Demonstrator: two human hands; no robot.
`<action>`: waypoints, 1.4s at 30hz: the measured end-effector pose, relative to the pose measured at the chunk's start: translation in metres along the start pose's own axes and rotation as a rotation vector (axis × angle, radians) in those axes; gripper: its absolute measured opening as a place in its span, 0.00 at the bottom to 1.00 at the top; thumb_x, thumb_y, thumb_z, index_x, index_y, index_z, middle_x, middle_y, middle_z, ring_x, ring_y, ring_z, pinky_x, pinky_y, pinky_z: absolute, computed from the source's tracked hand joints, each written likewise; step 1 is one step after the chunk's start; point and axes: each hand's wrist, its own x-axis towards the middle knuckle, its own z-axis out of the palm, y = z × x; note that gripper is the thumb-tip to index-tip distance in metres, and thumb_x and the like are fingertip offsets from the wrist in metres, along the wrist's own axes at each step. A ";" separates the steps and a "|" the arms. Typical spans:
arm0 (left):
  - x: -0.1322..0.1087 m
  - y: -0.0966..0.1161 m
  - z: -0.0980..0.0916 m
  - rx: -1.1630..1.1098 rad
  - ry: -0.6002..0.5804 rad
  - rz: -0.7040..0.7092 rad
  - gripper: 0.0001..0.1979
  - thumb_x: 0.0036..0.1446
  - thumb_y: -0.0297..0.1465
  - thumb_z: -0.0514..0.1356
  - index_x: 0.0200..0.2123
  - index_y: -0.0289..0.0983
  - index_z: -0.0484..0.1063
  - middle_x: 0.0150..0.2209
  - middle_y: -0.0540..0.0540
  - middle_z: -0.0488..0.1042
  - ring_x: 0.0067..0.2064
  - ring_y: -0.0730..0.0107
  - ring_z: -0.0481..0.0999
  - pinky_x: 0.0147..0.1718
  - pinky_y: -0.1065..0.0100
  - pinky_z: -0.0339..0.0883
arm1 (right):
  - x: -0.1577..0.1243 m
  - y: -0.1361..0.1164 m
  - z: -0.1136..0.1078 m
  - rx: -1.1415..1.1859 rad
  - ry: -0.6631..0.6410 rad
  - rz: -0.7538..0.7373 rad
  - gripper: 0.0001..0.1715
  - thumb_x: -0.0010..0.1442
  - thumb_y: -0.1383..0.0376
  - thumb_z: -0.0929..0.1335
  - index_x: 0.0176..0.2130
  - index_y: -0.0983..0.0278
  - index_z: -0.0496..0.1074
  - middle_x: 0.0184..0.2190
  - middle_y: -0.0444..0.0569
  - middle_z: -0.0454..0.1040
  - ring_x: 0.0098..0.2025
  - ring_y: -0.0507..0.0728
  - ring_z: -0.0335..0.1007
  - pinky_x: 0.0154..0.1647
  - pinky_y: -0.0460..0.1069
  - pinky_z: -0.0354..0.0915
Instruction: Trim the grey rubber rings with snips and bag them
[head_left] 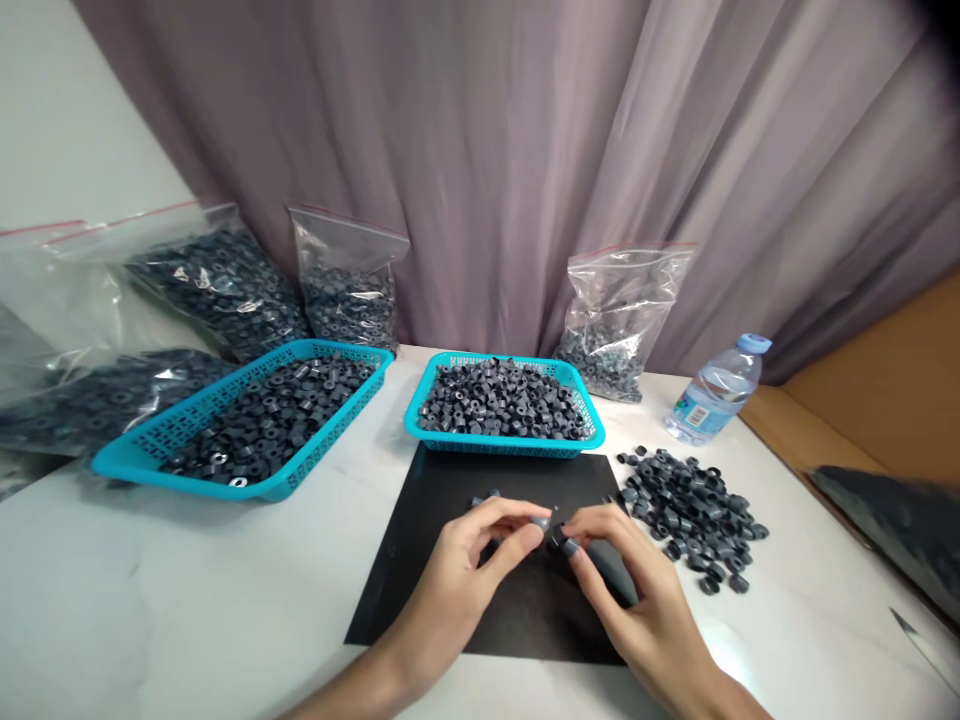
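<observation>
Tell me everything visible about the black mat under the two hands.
The black mat is a thin, matte, roughly square sheet lying flat on the white table. Its far edge meets the middle teal basket. A few loose rings rest on it. The left hand and right hand, each pinching a small part, are over its centre.

1. You pinch a small grey ring (pixel 541 522) in the fingertips of your left hand (pixel 469 560), just above the black mat (pixel 450 480).
2. Your right hand (pixel 626 585) grips a small dark piece (pixel 556 537) right against the ring; its shape is too small to tell.
</observation>
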 end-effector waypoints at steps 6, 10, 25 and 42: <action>0.003 0.008 -0.002 -0.161 -0.059 -0.121 0.13 0.64 0.39 0.63 0.47 0.41 0.80 0.40 0.48 0.81 0.44 0.69 0.78 0.46 0.73 0.69 | -0.001 -0.005 -0.003 0.046 0.039 -0.032 0.09 0.67 0.72 0.65 0.46 0.60 0.70 0.42 0.50 0.73 0.45 0.57 0.72 0.47 0.51 0.67; 0.004 0.007 -0.002 -0.198 -0.063 -0.106 0.13 0.65 0.38 0.62 0.48 0.38 0.78 0.39 0.46 0.82 0.42 0.69 0.78 0.44 0.72 0.70 | -0.002 -0.004 -0.004 0.072 0.047 -0.052 0.10 0.67 0.73 0.66 0.46 0.60 0.69 0.43 0.49 0.72 0.45 0.56 0.71 0.47 0.50 0.67; 0.005 0.007 0.000 -0.286 -0.072 -0.172 0.11 0.63 0.37 0.65 0.44 0.36 0.76 0.39 0.47 0.81 0.42 0.70 0.78 0.46 0.71 0.70 | -0.003 -0.007 -0.006 0.090 0.070 -0.075 0.14 0.66 0.76 0.66 0.48 0.60 0.69 0.43 0.49 0.72 0.46 0.54 0.71 0.49 0.48 0.67; 0.006 -0.007 0.000 -0.120 -0.014 -0.019 0.08 0.59 0.36 0.67 0.40 0.40 0.75 0.39 0.52 0.77 0.45 0.70 0.78 0.48 0.72 0.72 | 0.000 -0.008 -0.005 0.014 0.052 -0.106 0.13 0.65 0.76 0.65 0.47 0.62 0.69 0.44 0.51 0.72 0.48 0.56 0.72 0.48 0.49 0.68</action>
